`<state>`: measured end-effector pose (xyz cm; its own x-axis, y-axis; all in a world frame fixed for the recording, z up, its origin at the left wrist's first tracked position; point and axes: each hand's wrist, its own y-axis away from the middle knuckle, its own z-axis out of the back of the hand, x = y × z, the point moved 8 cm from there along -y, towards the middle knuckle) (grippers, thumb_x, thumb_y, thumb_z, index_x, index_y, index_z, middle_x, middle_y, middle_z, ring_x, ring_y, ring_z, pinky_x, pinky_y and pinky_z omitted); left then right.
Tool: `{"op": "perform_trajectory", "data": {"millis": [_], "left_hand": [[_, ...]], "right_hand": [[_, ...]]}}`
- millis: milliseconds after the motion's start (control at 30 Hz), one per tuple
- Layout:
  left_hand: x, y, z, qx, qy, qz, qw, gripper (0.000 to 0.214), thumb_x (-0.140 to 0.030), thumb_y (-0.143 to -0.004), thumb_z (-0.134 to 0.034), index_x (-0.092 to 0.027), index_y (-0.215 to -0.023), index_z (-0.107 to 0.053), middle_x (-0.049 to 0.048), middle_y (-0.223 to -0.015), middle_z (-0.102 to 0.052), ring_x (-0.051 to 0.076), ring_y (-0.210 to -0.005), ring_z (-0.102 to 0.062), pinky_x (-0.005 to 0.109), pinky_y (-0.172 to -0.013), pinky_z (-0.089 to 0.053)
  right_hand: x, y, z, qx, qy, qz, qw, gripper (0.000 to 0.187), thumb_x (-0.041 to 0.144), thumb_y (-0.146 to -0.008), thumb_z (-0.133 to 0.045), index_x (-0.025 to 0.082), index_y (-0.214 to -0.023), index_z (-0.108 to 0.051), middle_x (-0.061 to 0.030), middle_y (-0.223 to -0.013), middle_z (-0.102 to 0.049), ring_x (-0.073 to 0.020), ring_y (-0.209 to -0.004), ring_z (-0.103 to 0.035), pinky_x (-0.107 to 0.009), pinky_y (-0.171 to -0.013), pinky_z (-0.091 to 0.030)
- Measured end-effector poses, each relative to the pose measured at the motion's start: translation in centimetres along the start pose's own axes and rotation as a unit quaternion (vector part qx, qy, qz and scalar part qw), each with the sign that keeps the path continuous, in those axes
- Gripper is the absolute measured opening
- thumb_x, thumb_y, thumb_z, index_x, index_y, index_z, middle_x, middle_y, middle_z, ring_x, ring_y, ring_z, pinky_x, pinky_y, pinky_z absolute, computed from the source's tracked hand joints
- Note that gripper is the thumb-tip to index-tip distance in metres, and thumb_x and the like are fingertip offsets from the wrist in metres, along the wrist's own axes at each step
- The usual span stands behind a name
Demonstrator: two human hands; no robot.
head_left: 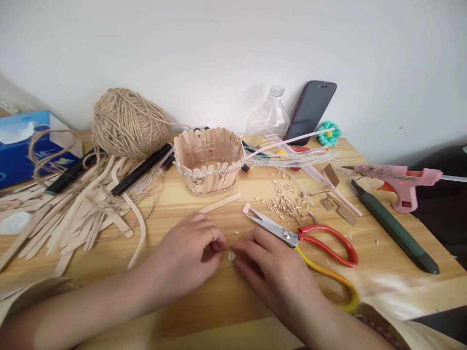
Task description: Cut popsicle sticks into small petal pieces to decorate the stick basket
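Note:
My left hand [189, 255] and my right hand [266, 265] meet low on the wooden table [383, 257], fingertips pinched together on a small pale piece of wooden stick [231, 255]. A ring shows on my left hand. Just beyond them lie a loose craft stick [220, 203] and a small cut stick end [246, 208]. Red and yellow handled scissors [310, 240] lie open right beside my right hand. Farther back stands a small basket built of craft sticks [207, 160], trimmed with a silver band.
A pile of craft sticks [73, 214], black markers and a ball of jute twine [127, 121] fill the left; a blue tissue box [25, 146] sits far left. Wood chips [288, 201], straws, a plastic bottle [268, 116], a phone [310, 112], a green tool [394, 233] and a pink glue gun [397, 182] lie right.

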<state>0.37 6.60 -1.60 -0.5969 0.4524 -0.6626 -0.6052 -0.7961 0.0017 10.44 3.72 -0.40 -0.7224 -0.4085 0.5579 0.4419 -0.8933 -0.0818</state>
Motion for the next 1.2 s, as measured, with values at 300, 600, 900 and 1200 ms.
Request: {"op": "perform_trajectory", "data": {"millis": [300,600,900,1200], "left_hand": [[0.2,0.2,0.0,-0.002,0.008,0.011,1.0,0.012,-0.007,-0.075,-0.051,-0.016,-0.074,-0.058,0.002,-0.076,-0.063,0.019,-0.081,-0.054,0.036,-0.082,-0.041],[-0.3,0.1,0.0,0.01,-0.019,0.029,0.999,0.006,-0.021,-0.079,-0.057,-0.016,-0.077,-0.06,0.0041,-0.082,-0.064,0.021,-0.083,-0.056,0.037,-0.076,-0.044],[-0.9,-0.1,-0.5,0.017,-0.012,-0.022,1.0,0.015,-0.015,-0.083,-0.056,-0.02,-0.077,-0.069,0.0018,-0.081,-0.068,0.018,-0.085,-0.058,0.033,-0.08,-0.044],[0.4,-0.2,4.7,-0.091,0.102,0.13,0.982,0.016,-0.024,-0.081,-0.053,-0.018,-0.09,-0.066,0.0037,-0.093,-0.069,0.018,-0.085,-0.063,0.031,-0.078,-0.048]], "right_hand": [[-0.2,0.4,1.1,-0.04,0.035,0.017,0.998,0.013,0.009,-0.08,-0.055,0.018,-0.071,-0.06,-0.0016,-0.071,-0.058,-0.0144,-0.061,-0.057,-0.024,-0.054,-0.045],[-5.8,-0.2,9.1,-0.165,0.165,-0.074,0.97,0.015,0.024,-0.086,-0.047,0.019,-0.078,-0.06,-0.0042,-0.073,-0.063,-0.0174,-0.059,-0.058,-0.029,-0.052,-0.044],[-5.1,4.3,7.6,-0.126,0.288,-0.023,0.949,0.026,0.036,-0.092,-0.04,0.017,-0.094,-0.056,-0.0085,-0.084,-0.067,-0.0236,-0.072,-0.067,-0.031,-0.053,-0.049],[-7.7,7.4,5.8,-0.074,0.223,-0.012,0.972,0.043,0.028,-0.078,-0.052,0.018,-0.119,-0.048,-0.0139,-0.11,-0.061,-0.0316,-0.098,-0.059,-0.045,-0.079,-0.051]]}}
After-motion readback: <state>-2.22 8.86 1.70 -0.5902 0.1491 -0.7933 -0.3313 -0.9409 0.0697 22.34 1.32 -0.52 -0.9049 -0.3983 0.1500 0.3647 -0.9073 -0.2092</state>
